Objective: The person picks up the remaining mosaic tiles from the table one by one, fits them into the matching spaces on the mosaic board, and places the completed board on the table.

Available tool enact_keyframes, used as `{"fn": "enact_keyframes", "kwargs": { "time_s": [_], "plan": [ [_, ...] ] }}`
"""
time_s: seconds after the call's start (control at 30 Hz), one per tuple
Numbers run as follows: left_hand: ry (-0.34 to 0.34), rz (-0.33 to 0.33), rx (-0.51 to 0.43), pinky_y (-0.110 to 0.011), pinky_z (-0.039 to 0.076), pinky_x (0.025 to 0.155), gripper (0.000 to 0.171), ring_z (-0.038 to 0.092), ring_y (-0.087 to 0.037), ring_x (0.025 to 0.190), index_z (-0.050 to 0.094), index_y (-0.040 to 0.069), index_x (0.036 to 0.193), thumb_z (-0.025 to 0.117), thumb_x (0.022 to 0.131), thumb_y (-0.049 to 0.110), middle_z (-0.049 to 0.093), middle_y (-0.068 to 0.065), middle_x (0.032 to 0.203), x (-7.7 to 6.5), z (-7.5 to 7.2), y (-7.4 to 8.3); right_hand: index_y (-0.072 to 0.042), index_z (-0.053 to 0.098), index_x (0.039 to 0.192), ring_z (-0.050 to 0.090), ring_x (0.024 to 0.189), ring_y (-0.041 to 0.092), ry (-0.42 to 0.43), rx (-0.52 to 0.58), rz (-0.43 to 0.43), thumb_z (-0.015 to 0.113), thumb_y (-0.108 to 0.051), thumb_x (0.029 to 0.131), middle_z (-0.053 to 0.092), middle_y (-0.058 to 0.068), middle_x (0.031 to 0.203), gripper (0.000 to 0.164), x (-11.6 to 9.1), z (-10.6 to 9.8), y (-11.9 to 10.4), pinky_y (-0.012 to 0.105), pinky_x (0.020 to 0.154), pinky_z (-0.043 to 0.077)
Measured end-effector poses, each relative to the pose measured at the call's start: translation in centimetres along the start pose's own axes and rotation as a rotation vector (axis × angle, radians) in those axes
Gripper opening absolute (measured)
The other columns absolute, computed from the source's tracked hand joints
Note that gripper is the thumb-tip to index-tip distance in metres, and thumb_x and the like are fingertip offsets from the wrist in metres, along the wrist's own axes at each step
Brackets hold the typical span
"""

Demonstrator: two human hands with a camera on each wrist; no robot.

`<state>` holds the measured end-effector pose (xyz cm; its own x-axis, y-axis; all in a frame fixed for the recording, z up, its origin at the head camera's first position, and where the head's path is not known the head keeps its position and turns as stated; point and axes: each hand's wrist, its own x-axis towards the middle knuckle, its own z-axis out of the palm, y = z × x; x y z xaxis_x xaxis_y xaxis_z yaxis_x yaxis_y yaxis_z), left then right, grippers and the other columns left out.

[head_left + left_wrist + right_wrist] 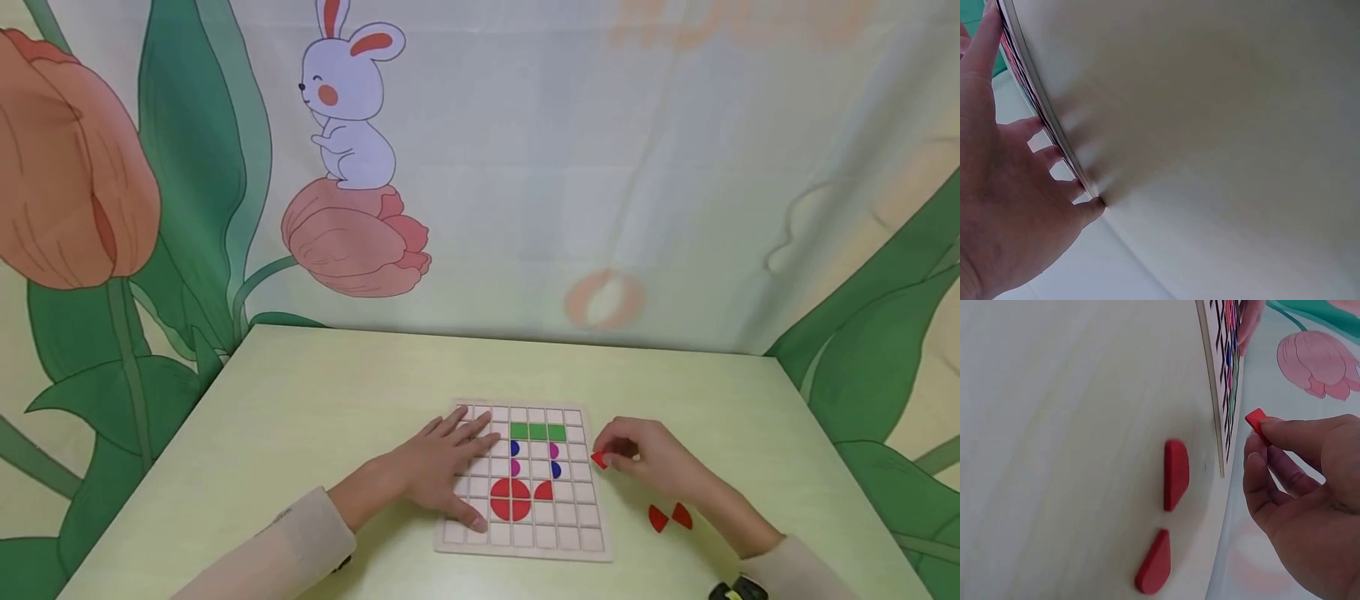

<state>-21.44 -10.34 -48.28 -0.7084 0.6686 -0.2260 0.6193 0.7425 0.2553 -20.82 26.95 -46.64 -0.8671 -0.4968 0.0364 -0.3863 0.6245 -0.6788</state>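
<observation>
- At the right edge of the grid board (pixel 566 537), a red piece (pixel 598 460) is pinched between thumb and fingertips by the right hand (pixel 637 446), just beside the board.
- On the other flank, the left hand (pixel 442 468) is laid with fingers spread over the left columns — a steadying press, by the look of it.
- A placing seems to be in hand: the wedge is best turned first, its straight sides matched to the grid lines, then lowered corner-first. A good guide is offered by the lone red quarter (pixel 545 492), with the cells to its right and below looking suited.
- Care is called for here — that lone quarter could be nudged by a low fingertip.
- Nearby, a full red disc (pixel 520 510) is formed by four quarters.
- Further up, green squares (pixel 537 432) are lined in a row, with blue half-discs (pixel 514 448) and purple half-discs (pixel 554 451) set beneath.
- Two loose red pieces (pixel 657 519) are left on the table (pixel 352 383); they could be brushed if the right hand is drawn back low.
- Whatever lies under the left palm is hidden.
</observation>
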Motion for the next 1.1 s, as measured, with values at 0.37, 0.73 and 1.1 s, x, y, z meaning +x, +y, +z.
{"fn": "enact_keyframes", "kwargs": {
  "time_s": [0.37,0.73,1.1],
  "plan": [
    [0.004,-0.003,-0.001,-0.059,0.008,0.130,0.122,-0.004,-0.034,0.164,0.021,0.031,0.171,0.067,0.074,0.090,0.003,0.002,0.179,0.3,-0.1,0.0,-0.016,0.077,0.124,0.060,0.092,0.015,-0.077,-0.010,-0.044,0.071,0.002,0.099,0.066,0.000,0.102,0.031,0.4,2.2,-1.7,0.024,0.082,0.057],
    [0.003,-0.003,-0.016,-0.061,0.009,0.129,0.122,-0.003,-0.036,0.164,0.023,0.029,0.171,0.069,0.075,0.088,0.005,0.000,0.179,0.0,0.0,0.1,-0.013,0.074,0.115,0.057,0.095,0.018,-0.035,-0.010,-0.073,0.064,0.002,0.102,0.062,0.001,0.103,0.022,1.0,3.4,-2.9,0.024,0.080,0.055],
    [-0.004,-0.010,-0.003,-0.060,0.009,0.129,0.122,-0.003,-0.035,0.164,0.022,0.029,0.171,0.069,0.075,0.088,0.004,0.000,0.179,0.1,-0.1,0.2,-0.014,0.077,0.117,0.058,0.090,0.015,-0.049,0.006,-0.082,0.066,0.002,0.102,0.064,-0.002,0.097,0.025,0.8,3.9,-2.6,0.024,0.077,0.053]
  ]
}}
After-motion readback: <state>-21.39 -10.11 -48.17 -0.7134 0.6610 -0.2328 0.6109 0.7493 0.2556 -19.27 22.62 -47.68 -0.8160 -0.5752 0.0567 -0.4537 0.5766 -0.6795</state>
